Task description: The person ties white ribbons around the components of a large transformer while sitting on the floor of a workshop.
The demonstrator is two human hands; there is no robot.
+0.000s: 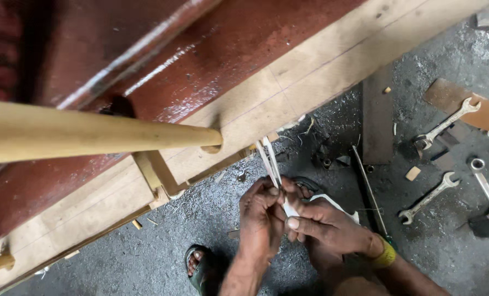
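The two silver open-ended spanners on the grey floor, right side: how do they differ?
1. Place: the upper silver open-ended spanner rests partly on a brown flat scrap; the lower silver open-ended spanner lies wholly on the gritty grey floor.
2. Size: the upper one looks longer than the lower one.
3. Ends: the lower one shows open jaws at both ends; the upper one's lower end is too dark to tell.

Both lie flat, untouched, on a similar diagonal.
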